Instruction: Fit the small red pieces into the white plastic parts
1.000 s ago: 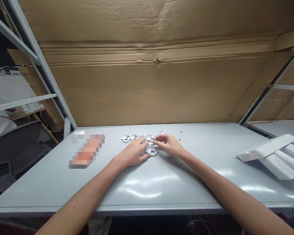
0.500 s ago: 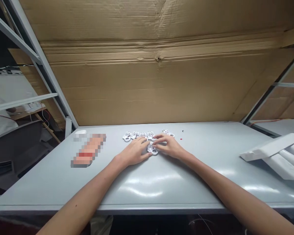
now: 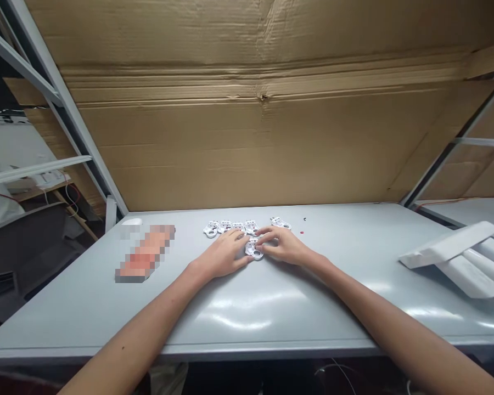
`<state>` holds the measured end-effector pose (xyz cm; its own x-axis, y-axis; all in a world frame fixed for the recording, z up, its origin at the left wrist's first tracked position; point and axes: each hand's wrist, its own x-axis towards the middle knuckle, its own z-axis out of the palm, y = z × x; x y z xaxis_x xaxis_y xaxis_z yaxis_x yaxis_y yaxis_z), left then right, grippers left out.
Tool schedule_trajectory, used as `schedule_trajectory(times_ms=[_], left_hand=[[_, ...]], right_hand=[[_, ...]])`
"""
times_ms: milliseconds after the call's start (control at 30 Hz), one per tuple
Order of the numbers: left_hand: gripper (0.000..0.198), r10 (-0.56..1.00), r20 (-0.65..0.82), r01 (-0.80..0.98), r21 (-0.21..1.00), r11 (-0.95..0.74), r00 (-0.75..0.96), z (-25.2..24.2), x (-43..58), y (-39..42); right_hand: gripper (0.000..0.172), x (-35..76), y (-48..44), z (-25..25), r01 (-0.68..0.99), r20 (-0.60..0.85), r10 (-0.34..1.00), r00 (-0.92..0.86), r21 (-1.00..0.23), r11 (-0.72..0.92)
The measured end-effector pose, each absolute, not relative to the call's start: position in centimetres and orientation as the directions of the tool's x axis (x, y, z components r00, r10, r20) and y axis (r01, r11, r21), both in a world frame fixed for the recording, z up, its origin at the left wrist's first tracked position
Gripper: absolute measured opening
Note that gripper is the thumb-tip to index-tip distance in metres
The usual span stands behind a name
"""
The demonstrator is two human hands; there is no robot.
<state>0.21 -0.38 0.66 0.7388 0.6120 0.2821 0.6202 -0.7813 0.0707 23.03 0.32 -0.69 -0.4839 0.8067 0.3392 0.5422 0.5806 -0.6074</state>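
Observation:
Flat on the grey table lies a small white plastic part [image 3: 256,254] with a round ring at its near end. Thumb and fingers of my left hand [image 3: 222,255] close on its left side. At its upper right edge, my right hand [image 3: 286,246] pinches it with thumb and bent fingers. Beyond my hands is a row of similar white parts [image 3: 211,229], some partly covered by my left fingers. Another white part [image 3: 280,223] lies behind my right hand. The fine detail under my fingertips is hidden.
A tiny red piece [image 3: 302,232] and a tiny dark piece [image 3: 304,219] lie right of the parts. A pixelated reddish object [image 3: 146,255] is on the left. White foam-like packing [image 3: 453,249] sits on the right. Cardboard [image 3: 247,153] walls the table's back.
The whole view has shifted slightly left. Both hands stay at the same white part, with hardly any visible change in their grip.

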Motion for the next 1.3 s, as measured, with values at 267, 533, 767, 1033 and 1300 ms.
schedule_trajectory(times_ms=[267,533,767,1033,1300], left_hand=[[0.034,0.620,0.283,0.630,0.065,-0.774,0.732,0.4,0.1,-0.2],[0.038,0.633,0.256,0.639,0.071,-0.766,0.731,0.5,0.0,-0.1],[0.043,0.636,0.269,0.649,0.052,-0.759,0.723,0.7,-0.4,0.1],[0.046,0.676,0.223,0.684,0.052,-0.727,0.702,0.8,-0.4,0.0],[0.042,0.683,0.200,0.690,0.046,-0.723,0.702,0.7,-0.3,-0.2]], right_hand=[[0.020,23.1,0.1,-0.6,0.588,0.358,0.759,-0.544,-0.483,0.649],[0.029,23.0,-0.8,0.9,0.565,0.399,0.745,-0.535,-0.487,0.666],[0.041,22.7,-1.2,1.2,0.545,0.339,0.710,-0.617,-0.467,0.696],[0.033,24.6,-0.6,1.3,0.722,0.308,0.794,-0.524,-0.335,0.606],[0.030,24.4,0.5,-0.1,0.802,0.348,0.810,-0.471,-0.213,0.558]])
